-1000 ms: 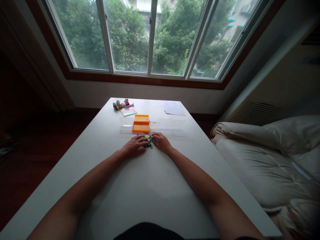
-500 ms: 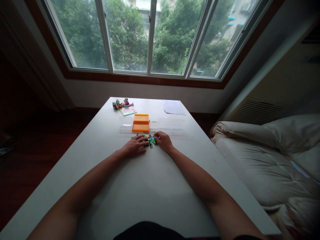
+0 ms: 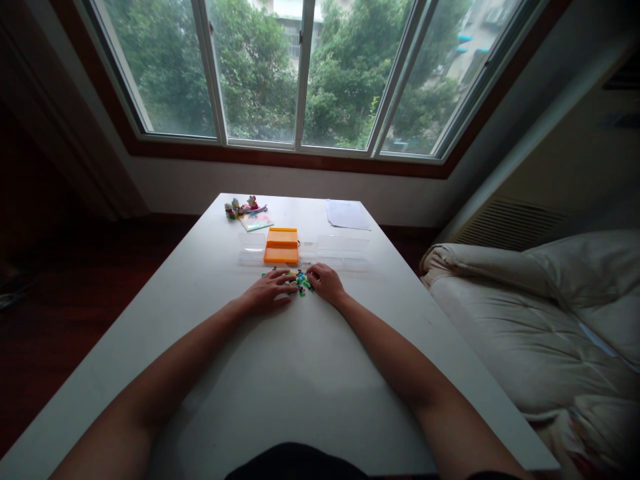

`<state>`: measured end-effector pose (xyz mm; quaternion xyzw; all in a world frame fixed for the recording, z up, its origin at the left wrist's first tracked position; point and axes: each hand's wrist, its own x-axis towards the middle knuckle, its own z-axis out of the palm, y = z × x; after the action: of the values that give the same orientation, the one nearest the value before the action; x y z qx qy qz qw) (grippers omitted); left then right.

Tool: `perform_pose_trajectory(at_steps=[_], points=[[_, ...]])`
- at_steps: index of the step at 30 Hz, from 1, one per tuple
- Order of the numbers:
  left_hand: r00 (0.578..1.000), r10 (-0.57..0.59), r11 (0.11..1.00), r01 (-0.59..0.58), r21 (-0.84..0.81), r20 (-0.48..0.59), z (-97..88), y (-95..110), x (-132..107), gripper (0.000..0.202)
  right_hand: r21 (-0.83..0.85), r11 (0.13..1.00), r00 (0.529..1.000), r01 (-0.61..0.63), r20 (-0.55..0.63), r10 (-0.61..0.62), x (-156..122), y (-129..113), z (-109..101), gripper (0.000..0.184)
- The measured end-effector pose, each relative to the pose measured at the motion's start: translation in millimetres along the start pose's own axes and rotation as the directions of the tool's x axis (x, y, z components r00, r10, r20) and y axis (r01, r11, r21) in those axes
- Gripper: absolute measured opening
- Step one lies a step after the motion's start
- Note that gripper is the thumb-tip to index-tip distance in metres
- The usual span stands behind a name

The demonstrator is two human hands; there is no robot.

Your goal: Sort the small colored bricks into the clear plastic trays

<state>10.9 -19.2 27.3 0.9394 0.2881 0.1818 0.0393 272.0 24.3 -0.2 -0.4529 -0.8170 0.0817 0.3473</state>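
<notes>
A small heap of tiny green, blue, white and dark toy bricks [image 3: 302, 283] lies on the white table [image 3: 295, 373]. My left hand [image 3: 270, 291] rests palm down over the heap's left part, its fingers spread and touching some pieces. At the heap's right edge is my right hand [image 3: 326, 281], with its fingers curled down among the bricks. Whether a piece sits between those fingertips is hidden. Just beyond the heap, an open orange case [image 3: 282, 255] lies flat.
Clear plastic trays [image 3: 345, 251] lie right of the orange case, and another clear tray [image 3: 251, 249] lies left of it. Small figurines [image 3: 251, 203] and a card [image 3: 257, 221] are at the far left. Paper sheets [image 3: 347, 215] lie far right. A sofa [image 3: 520, 320] stands beside the table.
Both hands stay at the brick heap, with only a very slight shift of the fingers. The case, trays and figurines have not moved.
</notes>
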Motion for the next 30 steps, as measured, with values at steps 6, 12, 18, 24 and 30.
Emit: perform_pose_trajectory(at_steps=[6, 12, 18, 24, 30], points=[[1.0, -0.009, 1.0, 0.009, -0.002, -0.004, 0.8, -2, 0, 0.044, 0.032, 0.999, 0.999, 0.026, 0.029, -0.027, -1, -2, -1, 0.01], [0.999, 0.002, 1.0, -0.003, -0.005, -0.048, 3.6, -7, -1, 0.044, 0.035, 0.999, 0.999, 0.022, 0.038, -0.023, 0, -3, -1, 0.01], [0.997, 0.03, 0.999, -0.031, -0.01, -0.077, 5.9, -10, -1, 0.037, 0.045, 0.999, 0.999, 0.017, 0.045, -0.019, 0, -3, -1, 0.011], [0.996, 0.023, 1.0, -0.024, -0.014, -0.081, 7.9, -11, -2, 0.037, 0.036, 0.999, 0.998, 0.013, 0.059, -0.015, 0, -4, -2, 0.01], [0.997, 0.012, 1.0, -0.013, -0.021, -0.081, 7.5, -12, -2, 0.037, 0.036, 0.999, 0.998, 0.032, 0.053, -0.033, 1, -6, -3, 0.01]])
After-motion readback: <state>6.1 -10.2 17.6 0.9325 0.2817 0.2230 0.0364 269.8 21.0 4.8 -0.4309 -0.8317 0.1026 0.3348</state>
